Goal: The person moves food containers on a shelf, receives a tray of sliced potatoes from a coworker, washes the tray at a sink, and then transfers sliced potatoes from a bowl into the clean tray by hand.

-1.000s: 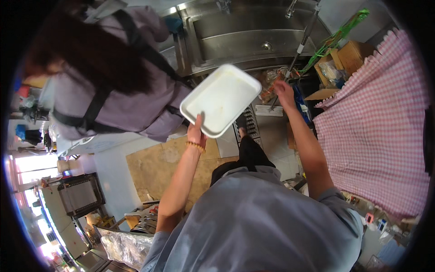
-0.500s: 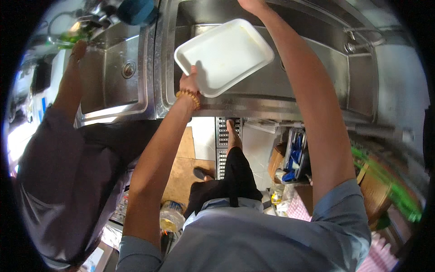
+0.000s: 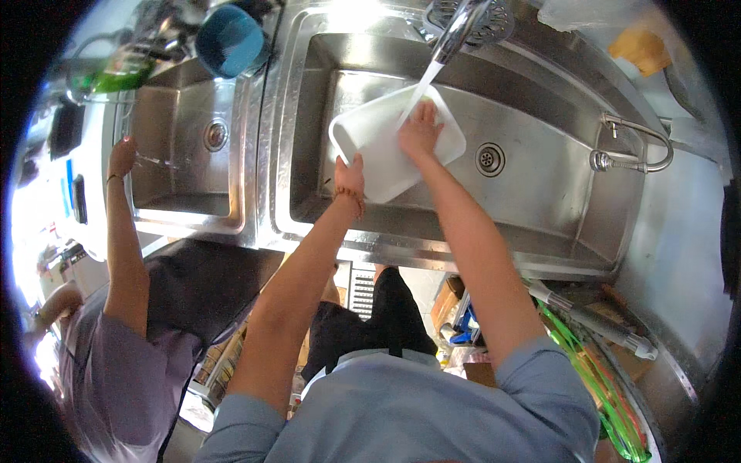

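Note:
A white shallow rectangular tray [image 3: 376, 154] is held tilted over the large steel sink [image 3: 540, 139]. My left hand [image 3: 350, 177], with a beaded bracelet at the wrist, grips the tray's near left edge, thumb on the inner side. Flat against the tray's inside lies my right hand [image 3: 421, 133], its fingers spread. From the chrome faucet [image 3: 455, 37] a stream of water [image 3: 415, 99] falls onto the tray beside my right fingers.
At left, a co-worker's hand [image 3: 122, 157] is by a smaller sink [image 3: 185, 174]. A blue square tub [image 3: 230, 42] stands behind it. A grey slotted rack [image 3: 490, 21] sits beyond the faucet; a curved spout [image 3: 656, 147] rises at the right. A drain [image 3: 490, 160] shows in the large sink.
My right hand has come from the sink's far edge down onto the tray. Water now runs from the faucet, and the tray is under it. The co-worker's hand has moved nearer.

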`<state>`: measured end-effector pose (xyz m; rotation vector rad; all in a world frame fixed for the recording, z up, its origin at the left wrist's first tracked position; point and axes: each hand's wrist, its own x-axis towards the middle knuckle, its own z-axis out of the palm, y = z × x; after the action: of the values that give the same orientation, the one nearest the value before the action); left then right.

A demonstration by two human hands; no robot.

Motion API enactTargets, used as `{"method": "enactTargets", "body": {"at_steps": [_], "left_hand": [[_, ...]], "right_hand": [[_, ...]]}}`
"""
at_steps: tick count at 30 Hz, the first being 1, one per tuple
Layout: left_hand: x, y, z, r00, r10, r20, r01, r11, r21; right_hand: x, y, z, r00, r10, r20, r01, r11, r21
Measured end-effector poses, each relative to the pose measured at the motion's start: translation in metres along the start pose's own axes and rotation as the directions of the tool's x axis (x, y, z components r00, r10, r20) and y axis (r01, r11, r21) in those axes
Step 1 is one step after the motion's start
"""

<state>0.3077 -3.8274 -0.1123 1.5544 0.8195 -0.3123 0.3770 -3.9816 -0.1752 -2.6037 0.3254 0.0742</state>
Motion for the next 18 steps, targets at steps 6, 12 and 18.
{"method": "enactTargets", "body": {"at_steps": [6,12,18], "left_hand": [[0.005,0.009,0.003,0.997,0.053,-0.051,-0.058,0.994,-0.097],[0.008,0.004,0.006,0.988,0.123,-0.098,-0.130,0.989,-0.071],[-0.016,0.021,0.013,0.955,0.261,-0.141,-0.271,0.961,-0.053]], "right_hand": [[-0.012,-0.044,0.031,0.969,-0.227,0.100,0.213,0.968,0.133],[-0.039,-0.051,0.001,0.945,-0.291,0.152,0.294,0.956,0.002],[0.035,-0.012,0.015,0.978,0.187,-0.096,-0.144,0.928,0.344]]}}
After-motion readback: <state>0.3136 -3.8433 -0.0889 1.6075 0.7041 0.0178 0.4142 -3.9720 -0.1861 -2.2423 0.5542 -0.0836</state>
